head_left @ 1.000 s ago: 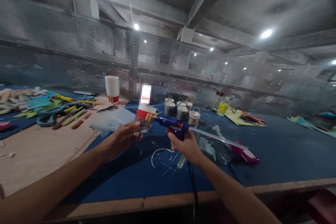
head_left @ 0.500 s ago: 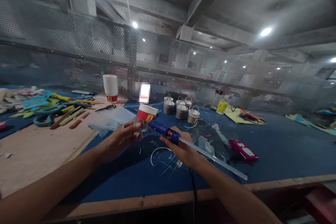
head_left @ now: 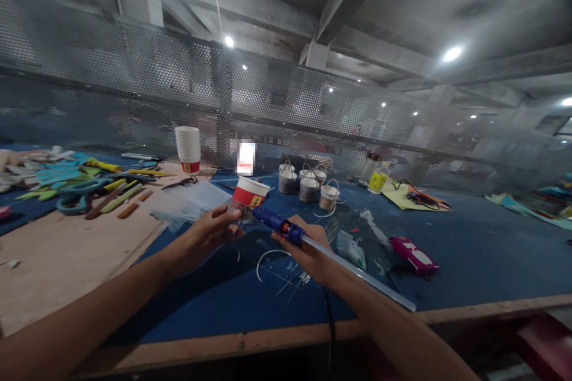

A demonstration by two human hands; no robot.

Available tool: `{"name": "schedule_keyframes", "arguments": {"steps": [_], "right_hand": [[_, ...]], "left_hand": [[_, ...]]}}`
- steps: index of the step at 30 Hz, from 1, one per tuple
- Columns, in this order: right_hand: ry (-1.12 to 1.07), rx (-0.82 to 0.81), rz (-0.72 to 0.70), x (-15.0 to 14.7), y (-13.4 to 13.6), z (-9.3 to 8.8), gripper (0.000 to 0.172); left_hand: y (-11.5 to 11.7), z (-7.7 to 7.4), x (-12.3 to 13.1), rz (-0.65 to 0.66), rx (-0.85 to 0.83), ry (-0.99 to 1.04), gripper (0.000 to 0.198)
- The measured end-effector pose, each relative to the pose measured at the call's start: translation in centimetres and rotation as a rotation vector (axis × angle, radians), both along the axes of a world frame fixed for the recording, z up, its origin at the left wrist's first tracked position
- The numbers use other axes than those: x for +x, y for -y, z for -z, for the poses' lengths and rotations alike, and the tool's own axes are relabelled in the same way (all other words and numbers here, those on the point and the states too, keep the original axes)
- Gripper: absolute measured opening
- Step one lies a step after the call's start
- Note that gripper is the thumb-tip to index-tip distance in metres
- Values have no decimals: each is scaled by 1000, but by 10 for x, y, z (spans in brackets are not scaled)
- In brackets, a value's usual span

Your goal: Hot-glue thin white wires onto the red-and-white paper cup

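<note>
My left hand (head_left: 218,227) is closed on a short red-and-white paper cup (head_left: 251,191), tilted with its white rim up. Something clear shows below the cup by my fingertips; I cannot make out what it is. My right hand (head_left: 308,247) grips a blue glue gun (head_left: 277,223), its nozzle pointing left at the cup's lower right side. Whether the tip touches the cup I cannot tell. A long translucent glue stick (head_left: 357,271) sticks out of the gun's back, over my right wrist.
Several small handled buckets (head_left: 308,186) stand behind the gun. A stack of paper cups (head_left: 188,146) is at the back left, near scissors (head_left: 83,195) and clay-coloured sticks. Thin wires (head_left: 297,277) lie below the gun; a magenta device (head_left: 414,256) lies right. A perforated metal screen (head_left: 268,95) closes the back.
The back end of the glue stick has swung slightly down and left. Both hands keep their hold, and the cup stays nearly in place.
</note>
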State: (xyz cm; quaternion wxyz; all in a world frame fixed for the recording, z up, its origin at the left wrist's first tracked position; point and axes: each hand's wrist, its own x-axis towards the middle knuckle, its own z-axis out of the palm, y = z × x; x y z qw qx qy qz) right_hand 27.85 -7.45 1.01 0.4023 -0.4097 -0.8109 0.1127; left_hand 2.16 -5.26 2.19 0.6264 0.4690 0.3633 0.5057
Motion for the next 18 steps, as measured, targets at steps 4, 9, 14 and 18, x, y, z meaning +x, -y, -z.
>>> {"name": "schedule_keyframes", "arguments": {"steps": [4, 9, 14, 18], "right_hand": [[-14, -2, -2, 0, 0, 1, 24], [8, 25, 8, 0, -1, 2, 25], [37, 31, 17, 1, 0, 1, 25], [47, 31, 21, 2, -1, 2, 25]], "left_hand": [[0, 0, 0, -1, -2, -3, 33], [-3, 3, -2, 0, -9, -7, 34], [-4, 4, -1, 3, 2, -18, 33], [-3, 3, -2, 14, 8, -20, 35]]}}
